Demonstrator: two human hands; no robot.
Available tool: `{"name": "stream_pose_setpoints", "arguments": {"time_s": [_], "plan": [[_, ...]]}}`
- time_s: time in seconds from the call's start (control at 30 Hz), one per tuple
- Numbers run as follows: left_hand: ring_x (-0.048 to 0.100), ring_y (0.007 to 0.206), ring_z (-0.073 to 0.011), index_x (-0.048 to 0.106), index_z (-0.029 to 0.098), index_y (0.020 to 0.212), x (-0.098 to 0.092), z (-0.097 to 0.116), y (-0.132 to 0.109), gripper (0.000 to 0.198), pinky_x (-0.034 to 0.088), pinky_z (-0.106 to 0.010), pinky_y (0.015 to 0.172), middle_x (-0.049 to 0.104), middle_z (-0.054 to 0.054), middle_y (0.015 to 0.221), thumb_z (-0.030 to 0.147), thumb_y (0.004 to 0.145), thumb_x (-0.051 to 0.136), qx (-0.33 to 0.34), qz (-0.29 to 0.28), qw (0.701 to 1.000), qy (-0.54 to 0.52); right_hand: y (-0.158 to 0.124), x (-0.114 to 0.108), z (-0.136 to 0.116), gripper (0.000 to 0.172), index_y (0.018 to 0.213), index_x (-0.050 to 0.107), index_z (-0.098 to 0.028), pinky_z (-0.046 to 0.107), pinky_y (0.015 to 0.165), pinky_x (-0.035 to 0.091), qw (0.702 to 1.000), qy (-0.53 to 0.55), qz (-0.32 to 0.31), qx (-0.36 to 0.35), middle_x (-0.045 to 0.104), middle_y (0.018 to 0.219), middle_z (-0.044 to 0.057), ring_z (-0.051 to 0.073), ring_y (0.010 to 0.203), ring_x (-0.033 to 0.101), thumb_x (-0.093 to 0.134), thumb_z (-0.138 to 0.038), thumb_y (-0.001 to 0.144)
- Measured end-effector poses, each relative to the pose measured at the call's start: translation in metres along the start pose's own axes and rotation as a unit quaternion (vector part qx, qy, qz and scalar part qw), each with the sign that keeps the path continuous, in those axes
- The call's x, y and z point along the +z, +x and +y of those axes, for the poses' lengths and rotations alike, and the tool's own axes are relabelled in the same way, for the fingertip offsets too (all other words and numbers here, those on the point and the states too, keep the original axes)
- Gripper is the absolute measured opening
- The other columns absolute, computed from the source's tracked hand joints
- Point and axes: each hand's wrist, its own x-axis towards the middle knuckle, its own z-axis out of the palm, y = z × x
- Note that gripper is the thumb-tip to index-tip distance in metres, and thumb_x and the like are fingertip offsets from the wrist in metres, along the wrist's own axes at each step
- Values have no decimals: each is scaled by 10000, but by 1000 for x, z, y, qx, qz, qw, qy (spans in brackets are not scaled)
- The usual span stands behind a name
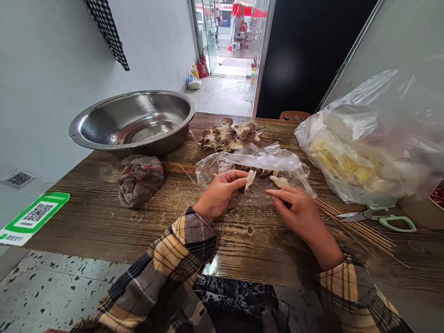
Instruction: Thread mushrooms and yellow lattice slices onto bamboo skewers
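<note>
My left hand (221, 191) pinches a pale piece of oyster mushroom (250, 179) between thumb and fingers. Facing it, my right hand (296, 209) is closed in a pinch on a thin bamboo skewer, of which only a faint length shows pointing towards the mushroom piece. Under and behind both hands lies a clear plastic bag (222, 161) with mushroom pieces in it; a whitish piece (279, 181) rests near my right fingertips. Beyond the bag is a pile of brown oyster mushrooms (228, 134) with skewers among them.
A steel basin (134, 100) stands at the table's back left, a crumpled dark cloth (141, 181) before it. On the right lie loose bamboo skewers (361, 229), green-handled scissors (397, 221), a plastic bag of yellowish food (344, 157) and a tub (417, 210) of red contents.
</note>
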Motion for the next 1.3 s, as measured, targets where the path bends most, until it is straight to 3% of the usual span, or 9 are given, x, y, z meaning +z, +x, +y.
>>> {"name": "stream_pose_setpoints", "arguments": {"time_s": [1.0,1.3], "plan": [[568,636,-85,738,119,841,0,-2,1,269,415,-223,637,676,-27,759,254,627,828,-13,8,999,-30,-2,0,2,269,1054,740,-231,322,663,475,1000,10,8,-4,700,845,60,193,749,646,509,-248,917],[560,640,-99,741,128,853,2,-5,-1,299,419,-249,653,677,-34,743,307,630,826,-10,2,1000,8,-2,1,1,281,1058,743,-202,314,654,457,1000,10,-8,3,690,812,60,188,715,637,504,-231,915]]}}
